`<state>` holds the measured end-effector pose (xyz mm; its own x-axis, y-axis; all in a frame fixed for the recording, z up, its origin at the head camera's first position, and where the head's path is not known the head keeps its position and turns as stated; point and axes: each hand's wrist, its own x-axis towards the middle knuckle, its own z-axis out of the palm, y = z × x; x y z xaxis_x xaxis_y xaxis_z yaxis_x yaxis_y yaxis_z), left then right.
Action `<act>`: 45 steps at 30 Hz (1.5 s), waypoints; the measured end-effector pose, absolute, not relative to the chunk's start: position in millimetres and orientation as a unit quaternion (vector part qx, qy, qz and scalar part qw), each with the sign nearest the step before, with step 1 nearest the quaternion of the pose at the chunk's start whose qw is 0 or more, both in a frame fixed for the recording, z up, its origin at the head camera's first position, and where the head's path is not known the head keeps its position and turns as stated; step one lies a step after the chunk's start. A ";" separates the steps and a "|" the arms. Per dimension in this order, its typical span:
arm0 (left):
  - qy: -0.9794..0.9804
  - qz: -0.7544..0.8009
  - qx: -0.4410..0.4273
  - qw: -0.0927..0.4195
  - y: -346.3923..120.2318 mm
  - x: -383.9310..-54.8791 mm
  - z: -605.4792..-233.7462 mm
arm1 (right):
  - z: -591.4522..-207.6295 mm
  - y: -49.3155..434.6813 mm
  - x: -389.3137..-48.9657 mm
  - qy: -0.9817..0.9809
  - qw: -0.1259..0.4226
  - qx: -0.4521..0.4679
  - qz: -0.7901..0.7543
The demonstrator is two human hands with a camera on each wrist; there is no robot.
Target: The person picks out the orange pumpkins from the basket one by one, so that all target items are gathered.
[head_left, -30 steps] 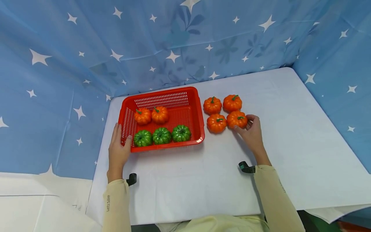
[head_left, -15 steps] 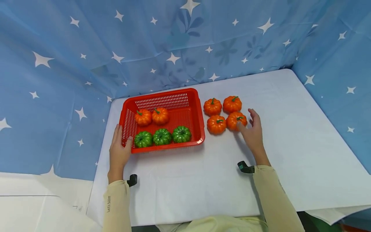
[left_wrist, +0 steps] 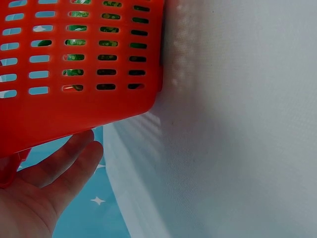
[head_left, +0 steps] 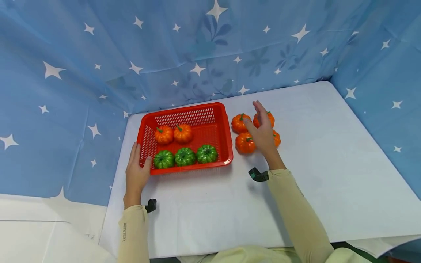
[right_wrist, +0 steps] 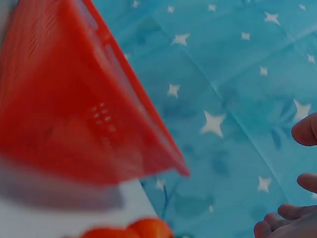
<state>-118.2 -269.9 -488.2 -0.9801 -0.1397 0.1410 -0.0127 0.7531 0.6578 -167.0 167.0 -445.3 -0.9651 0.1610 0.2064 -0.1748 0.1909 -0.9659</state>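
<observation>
The left hand (head_left: pixel 136 177) lays straight fingers against the left side of the red basket (head_left: pixel 208 134), perhaps to steady it; the right hand (head_left: pixel 263 136), fingers apart, holds nothing above the orange pumpkins (head_left: pixel 245 143).

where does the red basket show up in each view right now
Head: the red basket sits left of centre, shown whole apart from what covers it.
Left wrist: red basket at upper left, cut off by the frame.
Right wrist: red basket at upper left, blurred and cut off.
Shared landmark: the blue star-patterned backdrop.
</observation>
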 end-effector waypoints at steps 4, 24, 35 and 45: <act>-0.931 -0.352 0.041 0.093 -271.3 -119.1 -490.0 | -434.9 134.6 -182.6 -0.742 0.093 0.037 0.663; -0.930 -0.355 0.026 0.095 -272.4 -123.5 -492.8 | -445.3 12.0 -267.4 -0.776 -0.210 0.158 0.573; -0.928 -0.358 0.027 0.099 -272.2 -122.2 -494.0 | -470.1 -13.2 -280.3 -0.828 -0.263 0.232 0.438; -0.927 -0.360 0.030 0.102 -273.4 -121.4 -492.7 | -470.7 -14.7 -278.2 -0.855 -0.218 0.262 0.392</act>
